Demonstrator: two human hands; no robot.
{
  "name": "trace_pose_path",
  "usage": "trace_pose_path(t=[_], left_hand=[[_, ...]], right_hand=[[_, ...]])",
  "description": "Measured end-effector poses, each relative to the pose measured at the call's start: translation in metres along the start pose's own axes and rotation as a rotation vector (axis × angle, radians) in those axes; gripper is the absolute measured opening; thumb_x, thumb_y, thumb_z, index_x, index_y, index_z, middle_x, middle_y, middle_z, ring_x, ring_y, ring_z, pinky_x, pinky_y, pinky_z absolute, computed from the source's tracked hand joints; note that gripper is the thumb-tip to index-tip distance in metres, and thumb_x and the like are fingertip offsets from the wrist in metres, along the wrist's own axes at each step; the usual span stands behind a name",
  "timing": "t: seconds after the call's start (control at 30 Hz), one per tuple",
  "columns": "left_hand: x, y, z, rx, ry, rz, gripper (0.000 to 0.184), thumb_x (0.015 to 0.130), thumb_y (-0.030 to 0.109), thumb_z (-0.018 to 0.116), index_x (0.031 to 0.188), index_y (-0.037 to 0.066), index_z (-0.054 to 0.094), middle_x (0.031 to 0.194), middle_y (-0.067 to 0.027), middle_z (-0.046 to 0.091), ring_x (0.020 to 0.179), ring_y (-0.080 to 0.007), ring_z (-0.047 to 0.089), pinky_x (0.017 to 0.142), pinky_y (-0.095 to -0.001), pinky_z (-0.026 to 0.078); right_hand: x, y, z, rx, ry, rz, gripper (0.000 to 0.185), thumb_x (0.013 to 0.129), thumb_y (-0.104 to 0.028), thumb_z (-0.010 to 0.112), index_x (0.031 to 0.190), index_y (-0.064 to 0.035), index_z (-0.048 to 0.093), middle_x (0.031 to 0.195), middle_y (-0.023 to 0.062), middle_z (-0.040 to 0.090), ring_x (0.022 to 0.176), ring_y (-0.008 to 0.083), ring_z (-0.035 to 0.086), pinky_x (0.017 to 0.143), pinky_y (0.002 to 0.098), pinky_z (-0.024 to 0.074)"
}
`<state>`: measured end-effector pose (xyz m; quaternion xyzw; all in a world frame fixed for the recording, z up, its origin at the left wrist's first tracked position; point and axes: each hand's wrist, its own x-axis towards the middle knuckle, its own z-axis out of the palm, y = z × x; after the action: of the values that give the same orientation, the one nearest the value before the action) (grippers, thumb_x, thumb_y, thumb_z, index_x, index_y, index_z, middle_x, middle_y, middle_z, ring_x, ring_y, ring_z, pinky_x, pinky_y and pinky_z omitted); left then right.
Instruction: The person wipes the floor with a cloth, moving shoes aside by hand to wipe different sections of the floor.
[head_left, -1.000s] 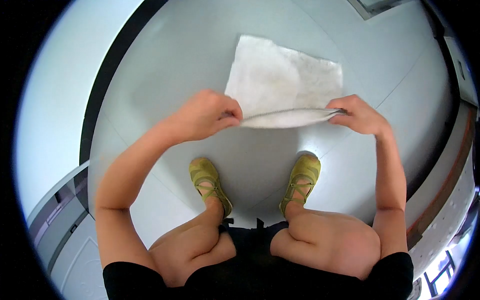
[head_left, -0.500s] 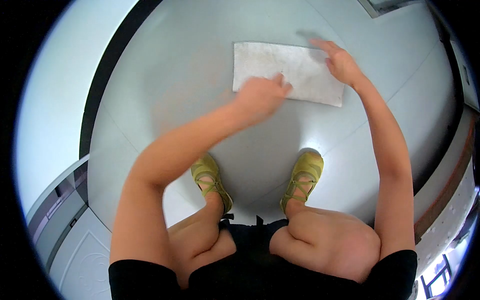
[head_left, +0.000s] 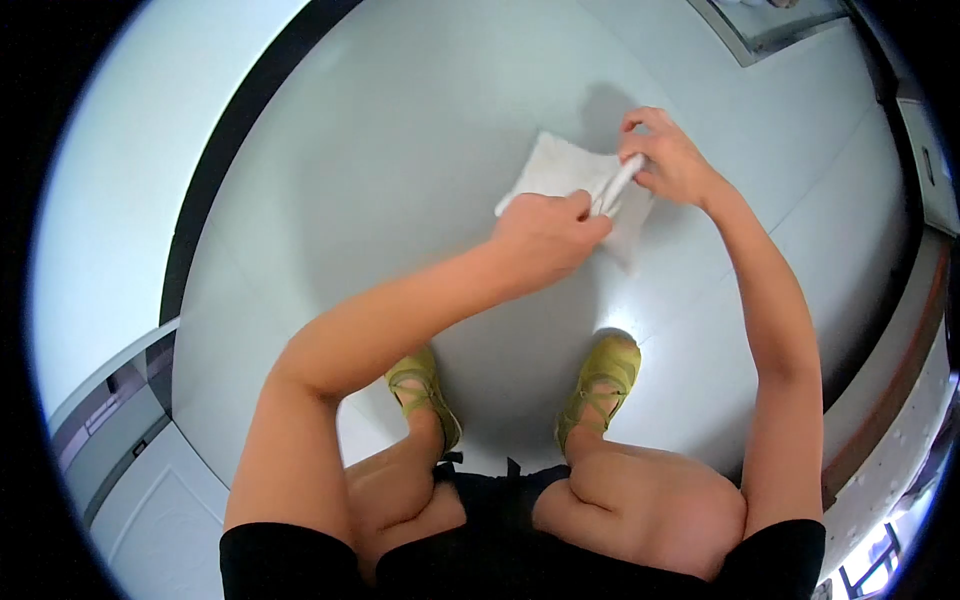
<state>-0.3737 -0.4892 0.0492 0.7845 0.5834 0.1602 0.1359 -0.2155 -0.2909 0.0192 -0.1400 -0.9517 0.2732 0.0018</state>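
L fingers (head_left: 598,228): clenched on the white cloth (head_left: 560,170); lower end of a narrow ridge is pinched.
R fingers (head_left: 640,143): curled round the ridge's upper end, which is gripped w/ thumb on the near side.
Ridge (head_left: 620,183): pulled up & slanted btwn the two hands.
Cloth: held ahead of the shoes (head_left: 608,370), over or on the grey floor (head_left: 400,200); contact can't be told.
Done: cloth is doubled up along one line, judged approx. mid-fold.
Left: flaps are spread on both sides of ridge; edges aren't lined up, nothing is laid flat yet.
Near flap (head_left: 625,245): hung toward R shoe, blurred.
L hand (head_left: 545,230): turned back-up, set lower & nearer the body than R.
R hand (head_left: 672,160): reached farther out, wrist bent inward.
L forearm (head_left: 420,310): angled diagonally across the front, elbow bent & flared out.
R forearm (head_left: 760,270): extended fwd & inward, elbow slightly bent.
Legs: bent, w/ feet planted apart & body leaned over, as far as can be judged.
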Motion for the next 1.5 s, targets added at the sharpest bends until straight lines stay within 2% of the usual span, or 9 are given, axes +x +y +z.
trace_pose_path(t=[0.1, 0.17, 0.4, 0.57, 0.7, 0.83, 1.07, 1.3, 1.5], left_hand=[[-0.005, -0.017, -0.037, -0.336, 0.347, -0.071, 0.017, 0.079, 0.003, 0.056, 0.090, 0.011, 0.065, 0.075, -0.0056, 0.059, 0.055, -0.0181, 0.057, 0.049, -0.0287, 0.043], [0.003, -0.034, -0.063, -0.429, 0.331, -0.209, 0.017, 0.084, 0.005, 0.057, 0.095, 0.010, 0.068, 0.078, -0.0014, 0.062, 0.056, -0.0115, 0.052, 0.049, -0.0280, 0.040], [0.001, -0.079, -0.100, -0.604, 0.364, -0.504, 0.013, 0.090, 0.011, 0.058, 0.096, 0.005, 0.067, 0.084, 0.0024, 0.063, 0.077, -0.0036, 0.053, 0.067, -0.0197, 0.042], [-0.086, -0.070, -0.124, -0.595, -0.073, -0.835, 0.009, 0.090, 0.008, 0.057, 0.093, 0.004, 0.064, 0.084, 0.0015, 0.062, 0.077, -0.0037, 0.052, 0.067, -0.0187, 0.042], [-0.162, -0.049, -0.119, -0.777, -0.033, -1.114, 0.007, 0.088, 0.005, 0.057, 0.087, 0.003, 0.064, 0.077, 0.0031, 0.060, 0.064, -0.0031, 0.044, 0.056, -0.0194, 0.036], [-0.191, -0.036, -0.107, -0.781, 0.123, -1.206, 0.006, 0.089, 0.004, 0.057, 0.089, 0.003, 0.063, 0.078, 0.0024, 0.060, 0.064, -0.0026, 0.044, 0.055, -0.0192, 0.035], [-0.214, -0.029, -0.085, -0.855, 0.379, -1.340, 0.007, 0.087, 0.002, 0.056, 0.088, 0.004, 0.062, 0.082, 0.0011, 0.060, 0.063, -0.0033, 0.043, 0.055, -0.0183, 0.033], [-0.213, -0.041, -0.093, -0.954, 0.320, -1.421, 0.007, 0.089, -0.001, 0.056, 0.090, 0.002, 0.062, 0.084, -0.0005, 0.062, 0.072, -0.0043, 0.050, 0.063, -0.0187, 0.038], [-0.197, -0.033, -0.095, -1.076, 0.297, -1.348, 0.008, 0.088, -0.001, 0.055, 0.091, 0.001, 0.062, 0.085, -0.0003, 0.062, 0.072, -0.0044, 0.050, 0.063, -0.0189, 0.038]], right_hand=[[-0.028, -0.013, -0.021, 0.645, 0.035, 0.183, 0.026, 0.070, -0.012, 0.063, 0.096, -0.0087, 0.060, 0.103, 0.0070, 0.059, 0.097, 0.0221, 0.057, 0.083, 0.0334, 0.0452], [-0.049, -0.011, -0.025, 1.192, -0.039, 0.378, 0.037, 0.072, -0.013, 0.063, 0.108, -0.0091, 0.061, 0.111, 0.0080, 0.059, 0.100, 0.0209, 0.057, 0.086, 0.0335, 0.0468], [-0.065, 0.010, -0.068, 1.563, 0.612, 0.782, 0.039, 0.078, -0.022, 0.062, 0.112, -0.0013, 0.056, 0.107, 0.0107, 0.061, 0.092, 0.0196, 0.060, 0.081, 0.0327, 0.0518], [-0.020, 0.021, -0.048, 0.440, 0.444, 0.583, 0.043, 0.082, -0.032, 0.064, 0.117, -0.0105, 0.052, 0.114, 0.0140, 0.059, 0.090, 0.0232, 0.061, 0.077, 0.0310, 0.0508], [0.031, 0.029, 0.035, -0.396, 0.299, 0.217, 0.065, 0.084, -0.053, 0.058, 0.139, -0.0244, 0.039, 0.150, 0.0134, 0.026, 0.129, 0.0345, 0.036, 0.105, 0.0489, 0.0309], [0.065, 0.050, 0.068, -0.514, 0.128, 0.416, 0.079, 0.080, -0.070, 0.047, 0.146, -0.0316, 0.028, 0.156, 0.0115, 0.010, 0.143, 0.0364, 0.007, 0.109, 0.0636, 0.0059], [0.069, 0.120, 0.065, -0.479, 0.336, 0.606, 0.078, 0.083, -0.066, 0.045, 0.148, -0.0313, 0.021, 0.154, 0.0164, 0.014, 0.141, 0.0408, 0.012, 0.109, 0.0634, 0.0060], [0.140, 0.184, 0.038, -0.470, 0.433, 0.414, 0.060, 0.092, -0.042, 0.042, 0.148, -0.0265, 0.025, 0.150, 0.0131, 0.030, 0.140, 0.0332, 0.022, 0.112, 0.0521, 0.0136], [0.136, 0.042, 0.069, -0.322, 0.045, -0.060, 0.059, 0.085, -0.028, 0.057, 0.142, -0.0247, 0.039, 0.150, 0.0049, 0.031, 0.140, 0.0288, 0.023, 0.113, 0.0506, 0.0153]])
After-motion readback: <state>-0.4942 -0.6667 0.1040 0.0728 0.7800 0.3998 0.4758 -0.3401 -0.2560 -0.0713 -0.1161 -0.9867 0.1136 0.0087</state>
